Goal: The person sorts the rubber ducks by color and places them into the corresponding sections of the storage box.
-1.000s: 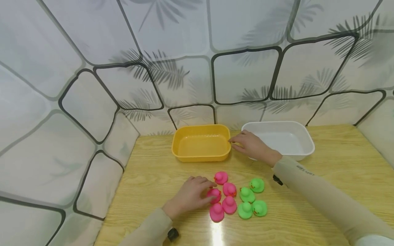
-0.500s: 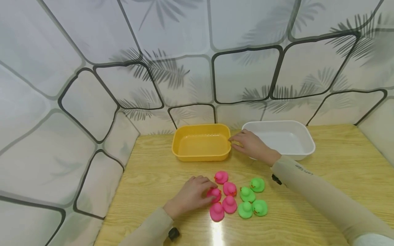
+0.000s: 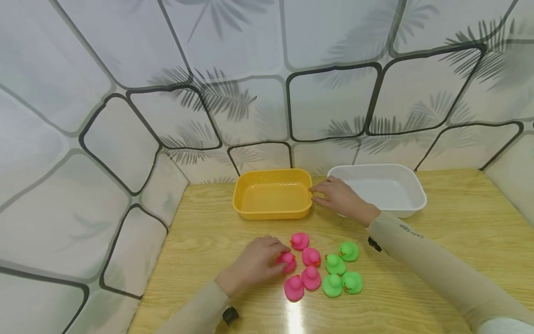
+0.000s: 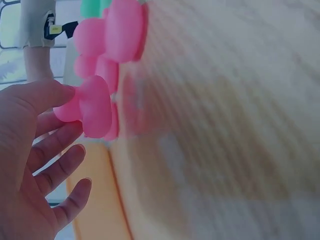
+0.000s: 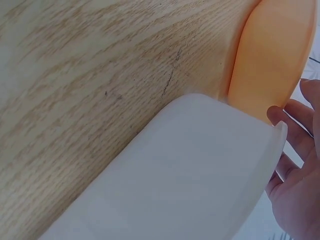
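My left hand (image 3: 257,260) pinches a pink rubber duck (image 3: 289,262) between thumb and index finger, at the left of the pink group. In the left wrist view that duck (image 4: 96,107) shows its flat base, and the other fingers spread away from it. My right hand (image 3: 340,199) reaches over the near left corner of the white tray, its fingertips right at the right rim of the yellow tray (image 3: 273,215). Extended fingers overlap the end of the yellow tray (image 5: 272,55) in the right wrist view.
Several other pink ducks (image 3: 311,278) sit beside the held one. A group of green ducks (image 3: 335,264) stands to their right. The white tray (image 3: 406,206) is at the back right, beside the yellow one. A patterned wall (image 3: 258,111) closes off the wooden table's (image 3: 200,222) back.
My left hand has shifted slightly left, drawing the pinched pink duck a little away from the other pink ducks. The right hand stays by the yellow tray's rim.
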